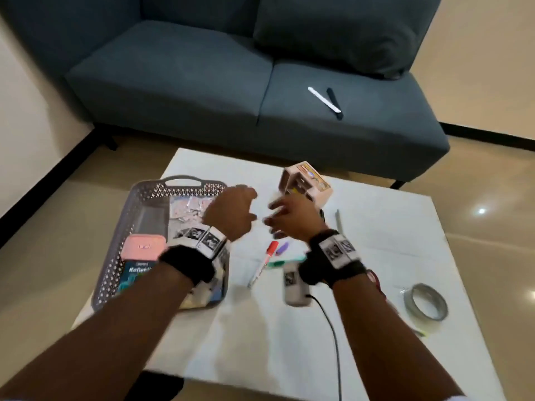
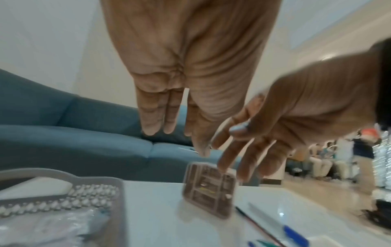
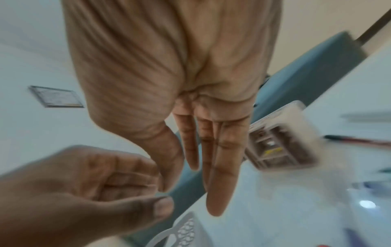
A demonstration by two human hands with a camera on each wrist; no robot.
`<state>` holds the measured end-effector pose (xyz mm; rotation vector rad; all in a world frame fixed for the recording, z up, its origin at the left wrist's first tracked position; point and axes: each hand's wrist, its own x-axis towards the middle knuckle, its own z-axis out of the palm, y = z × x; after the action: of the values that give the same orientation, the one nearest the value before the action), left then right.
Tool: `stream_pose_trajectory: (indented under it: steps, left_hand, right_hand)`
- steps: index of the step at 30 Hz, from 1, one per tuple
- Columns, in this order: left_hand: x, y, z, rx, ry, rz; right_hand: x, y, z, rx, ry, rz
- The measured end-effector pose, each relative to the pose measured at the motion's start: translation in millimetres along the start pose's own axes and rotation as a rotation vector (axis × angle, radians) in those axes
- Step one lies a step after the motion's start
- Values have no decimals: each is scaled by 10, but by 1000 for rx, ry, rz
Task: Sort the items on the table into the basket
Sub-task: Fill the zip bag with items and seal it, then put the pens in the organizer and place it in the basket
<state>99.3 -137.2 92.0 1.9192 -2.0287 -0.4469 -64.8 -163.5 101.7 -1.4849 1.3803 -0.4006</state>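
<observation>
White counter (image 1: 376,227) on a glossy beige tile floor (image 1: 477,91), blue-grey sofa (image 1: 202,82) just behind it w/ a white stick and a black stick (image 1: 324,99) crossed on the right seat cushion; cream walls, framed picture (image 3: 56,97) on one. Grey perforated basket (image 1: 139,204) sits on the counter's left part, long axis running near-to-far, handle at the far end; inside are a pink case (image 1: 143,246), a dark packet w/ teal print and crinkly wrappers. Small pinkish box (image 1: 305,183) is tilted up on a corner at the far-centre of the counter, open compartmented face toward the camera, blurred; can't tell if it's touching anything. Red-capped marker (image 1: 265,263) lies on the counter btwn the wrists, cap end pointing away, long axis slightly diagonal; purple and green pens just beside it, blue pen (image 2: 294,234) nearby, tape roll (image 1: 425,305) flat near the right edge. Left hand (image 1: 230,212) hovers over the basket's right rim, grip relaxed, fingers straight, holding nothing. Right hand (image 1: 292,217) is just beside it, grip spread, fingers extended near the box, empty.
</observation>
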Motion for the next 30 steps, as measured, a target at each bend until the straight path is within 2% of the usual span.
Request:
stream_pose_trajectory:
  steps: [2,4,6,8,12,14,17,18,20,21,22,23,24,25,26,27,30]
  left_hand:
    - [-330,465,272,-128,-42,120]
    - [-667,832,662,-70,-186,165]
    - [-943,1065,1086,112,-396,71]
    - [-1147,1173,1418,173,-562,-68]
    - [-1248,1238,1686,204,-658,-204]
    - [-1209,1234,1679,175,-654,-238]
    - [-1125,1215,1820,132,-630,-248]
    - [-1107,1210,1908,193,-510,-237]
    - [-1075,1175,1915,179,-411,-322]
    - [-1044,1165,1965,176,-396,-294]
    - [-1060,1163,2069,227,-294,-249]
    - [-1087,1151,2073,323,-356,-246]
    - [-1089,1154,2088,330,-270,-227]
    - [-1030,1157,2084,272,-264,-269]
    - [-988,1073,2232,126,-374,-292]
    - [-933,947,2467,20,-232,-309]
    - [-1038,788,2647,147,-75,-328]
  right_hand:
    - [-315,470,-211,-130,44,107]
    - [-661,850,-328,-505,2,179]
    - [-1005,1227,-313,-810,-69,269]
    - [-1230,1593,-230,-865,-59,354]
    - [-1295,1922,-178,-882,-67,321]
    - [-1188,1836,-276,-855,-81,298]
    - [-745,1525,-536,-758,74,190]
    - [-529,1358,-637,-699,145,153]
    - [-125,988,-823,-603,297,66]
    - [94,797,-883,-584,366,21]
    - [294,603,-941,-583,425,-20]
    - [508,426,-956,-596,466,-62]
    - [702,278,-972,-629,496,-94]
    - [881,153,-968,-674,507,-114]
    - [1064,70,-933,-716,499,-121]
    - [1212,21,-914,-754,483,-121]
    - [1536,88,-834,-821,354,-76]
